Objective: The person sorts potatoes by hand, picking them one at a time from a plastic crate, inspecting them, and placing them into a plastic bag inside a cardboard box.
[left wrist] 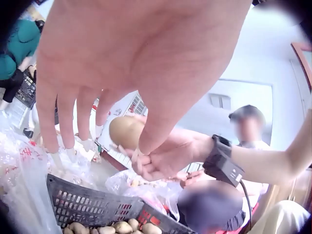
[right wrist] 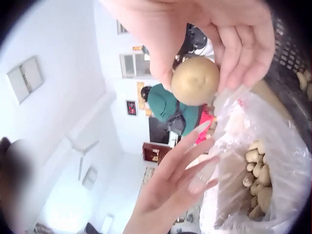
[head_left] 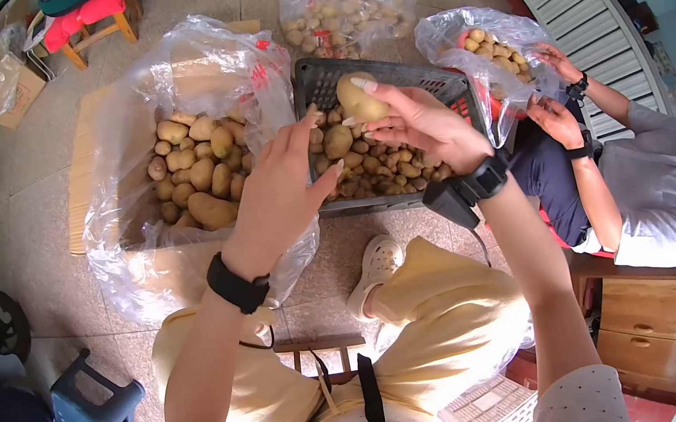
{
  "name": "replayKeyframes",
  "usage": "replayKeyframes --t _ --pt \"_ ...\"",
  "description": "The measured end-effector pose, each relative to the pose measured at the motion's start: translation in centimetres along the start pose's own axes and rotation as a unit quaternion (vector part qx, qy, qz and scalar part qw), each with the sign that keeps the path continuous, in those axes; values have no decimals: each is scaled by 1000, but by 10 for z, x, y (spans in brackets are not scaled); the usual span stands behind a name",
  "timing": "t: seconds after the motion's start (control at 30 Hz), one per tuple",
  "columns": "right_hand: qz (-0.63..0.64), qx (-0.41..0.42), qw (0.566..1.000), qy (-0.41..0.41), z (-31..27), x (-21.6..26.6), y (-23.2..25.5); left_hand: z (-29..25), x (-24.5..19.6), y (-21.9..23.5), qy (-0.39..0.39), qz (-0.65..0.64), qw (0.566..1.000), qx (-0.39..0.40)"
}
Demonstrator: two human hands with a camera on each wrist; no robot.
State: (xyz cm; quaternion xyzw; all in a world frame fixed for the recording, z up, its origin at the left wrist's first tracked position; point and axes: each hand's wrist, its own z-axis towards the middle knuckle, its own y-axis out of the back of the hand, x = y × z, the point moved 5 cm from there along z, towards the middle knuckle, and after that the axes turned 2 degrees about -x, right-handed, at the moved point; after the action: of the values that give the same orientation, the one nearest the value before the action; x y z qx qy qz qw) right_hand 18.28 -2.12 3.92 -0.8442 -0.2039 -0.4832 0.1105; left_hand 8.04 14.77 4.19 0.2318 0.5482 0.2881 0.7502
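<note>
My right hand (head_left: 422, 124) holds a large yellow-brown potato (head_left: 361, 98) above a black plastic crate (head_left: 408, 196), thumb on one side and fingers on the other. In the right wrist view the potato (right wrist: 196, 81) shows end-on between thumb and fingertips. Nothing is in my left hand (head_left: 280, 189); its fingers are extended near the crate's left edge, and in the left wrist view its palm (left wrist: 141, 53) shows bare. Many small potatoes (head_left: 375, 166) lie in the crate. To the left, a cardboard box lined with a clear plastic bag (head_left: 123, 172) contains larger potatoes (head_left: 205, 176).
Bags of potatoes stand behind the crate (head_left: 339, 12) and at its right (head_left: 501, 56). Another person (head_left: 638, 167) sits at the right with hands by that bag. A blue stool (head_left: 97, 407) stands at lower left, a wooden cabinet (head_left: 646, 315) at lower right.
</note>
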Motion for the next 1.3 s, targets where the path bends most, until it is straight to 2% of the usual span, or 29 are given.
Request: replayKeyframes --t 0.07,0.17,0.2,0.27,0.33,0.43,0.47,0.57,0.63,0.73,0.77,0.87,0.9,1.0,1.07,1.13,1.2,1.3 --pt "14 4 1000 20 -23 22 -3 1 2 1 -3 -40 999 0" --pt "0 -32 992 120 -53 51 20 0 -1 2 -28 -78 996 -21" --pt "-1 -82 987 137 -67 60 30 0 -1 -2 -16 -66 998 -4" --pt "31 -102 987 122 -80 66 66 -1 -4 -7 -5 -51 999 10" --pt "33 -141 980 133 -105 79 92 -3 -10 -11 -27 -59 998 8" --pt "81 -135 980 120 -143 93 115 -3 -14 -13 -21 -68 997 20" --pt "123 -114 980 103 -156 98 111 -3 -13 -14 -13 -71 997 33" --pt "119 -102 981 115 -190 124 77 -6 -12 -7 -42 -72 997 5" --pt "122 -23 981 152 -200 145 38 -8 -9 0 -34 -81 996 2" --pt "125 -50 970 203 -189 166 -11 -11 -6 13 -24 -105 994 -9" --pt "123 -33 969 212 -177 168 -26 -10 -5 20 -25 -116 993 -18" --pt "115 -3 971 211 -131 139 -61 -11 0 34 -9 -151 988 -26" --pt "125 -3 977 175 -112 118 -66 -11 1 39 12 -145 989 -26" --pt "198 0 979 53 -60 31 -64 -10 8 47 -11 -157 985 -72" --pt "250 -13 968 -2 -42 -29 -57 -11 9 48 27 -161 985 -53" --pt "305 -4 950 -61 -30 -80 -51 -12 16 38 11 -160 986 -48" --pt "324 19 941 -99 -24 -110 -47 -13 15 31 7 -139 990 -15" --pt "301 45 948 -98 -23 -122 -44 -13 4 28 -23 -114 993 23"
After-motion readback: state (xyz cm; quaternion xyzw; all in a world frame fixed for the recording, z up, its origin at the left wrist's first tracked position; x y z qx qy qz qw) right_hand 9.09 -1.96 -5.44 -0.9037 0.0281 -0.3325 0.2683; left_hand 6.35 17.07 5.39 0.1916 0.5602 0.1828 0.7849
